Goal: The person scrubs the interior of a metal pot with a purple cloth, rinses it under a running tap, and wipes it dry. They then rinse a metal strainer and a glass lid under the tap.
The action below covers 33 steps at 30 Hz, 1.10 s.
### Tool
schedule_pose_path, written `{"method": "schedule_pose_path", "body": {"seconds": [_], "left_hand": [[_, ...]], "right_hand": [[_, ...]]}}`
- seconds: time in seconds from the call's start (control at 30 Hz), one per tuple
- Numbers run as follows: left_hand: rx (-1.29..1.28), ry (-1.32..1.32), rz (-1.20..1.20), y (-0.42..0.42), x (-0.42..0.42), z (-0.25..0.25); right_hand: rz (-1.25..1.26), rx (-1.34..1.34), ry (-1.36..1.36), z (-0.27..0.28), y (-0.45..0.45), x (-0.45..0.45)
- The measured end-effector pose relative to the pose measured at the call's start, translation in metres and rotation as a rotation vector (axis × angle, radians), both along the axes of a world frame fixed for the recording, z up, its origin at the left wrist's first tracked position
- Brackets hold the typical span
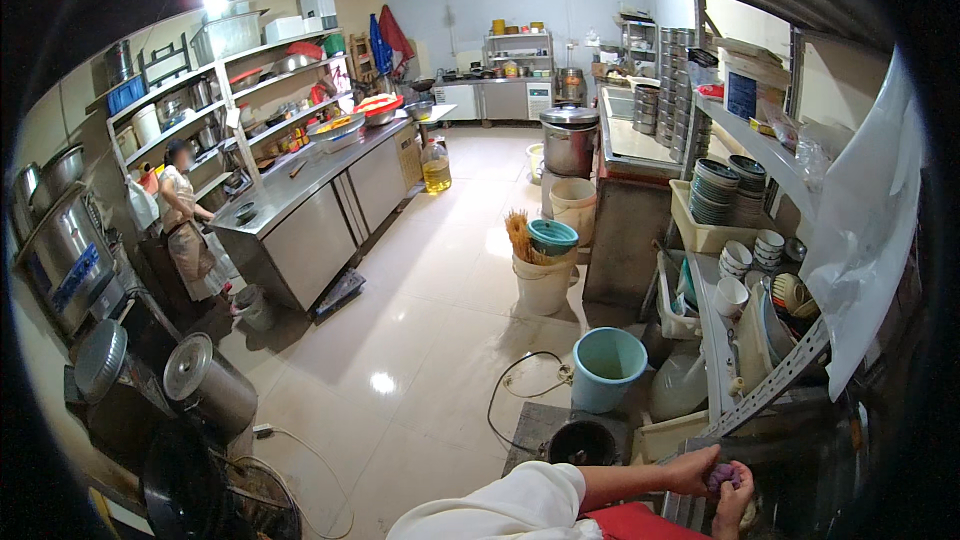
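Observation:
At the lower right, my left hand (694, 468) reaches in from a white sleeve and holds a purple lump (723, 477) that looks like dough. My right hand (731, 504) comes up from below with its fingers around the same lump. Both hands are above a dark metal work surface (787, 457). A pale thing beside my right hand is mostly hidden. A red apron (637, 522) covers my front.
Beside me a metal shelf (709, 330) holds bowls and plates (712, 191). A blue bucket (609, 371), a black pot (581, 444) and cables (491, 397) are on the floor. A person (184, 225) stands by a steel counter (307, 229) at left. A lidded metal pot (208, 382) stands lower left.

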<state>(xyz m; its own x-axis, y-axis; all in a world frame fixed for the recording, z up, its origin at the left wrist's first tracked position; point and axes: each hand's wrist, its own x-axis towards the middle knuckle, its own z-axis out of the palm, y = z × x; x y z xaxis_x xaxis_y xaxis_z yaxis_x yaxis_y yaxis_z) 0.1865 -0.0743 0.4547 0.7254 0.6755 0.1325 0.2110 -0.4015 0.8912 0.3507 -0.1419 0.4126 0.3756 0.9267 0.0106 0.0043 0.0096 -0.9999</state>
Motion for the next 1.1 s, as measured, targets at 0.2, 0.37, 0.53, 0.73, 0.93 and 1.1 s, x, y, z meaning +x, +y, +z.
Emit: {"method": "schedule_pose_path", "body": {"seconds": [0.2, 0.37, 0.53, 0.73, 0.93, 1.1], "left_hand": [[0.147, 0.07, -0.065, 0.001, 0.005, -0.001], [0.142, -0.17, -0.106, -0.001, 0.008, -0.004], [-0.031, -0.297, -0.112, 0.002, 0.015, 0.002], [-0.021, -0.313, -0.122, 0.0, 0.01, 0.008], [-0.181, -0.416, -0.141, -0.006, 0.005, 0.018], [0.111, -0.183, -0.091, 0.003, 0.002, -0.01]], "right_hand": [[-0.093, -0.002, -0.043, 0.011, -0.009, 0.015], [-0.177, -0.016, -0.022, 0.035, -0.013, -0.002], [-0.118, -0.021, -0.062, 0.036, -0.015, -0.003], [-0.059, -0.047, -0.09, 0.043, -0.015, -0.007], [-0.053, 0.003, -0.161, 0.049, -0.014, -0.011], [-0.028, 0.03, -0.256, 0.034, -0.006, -0.006]]}}
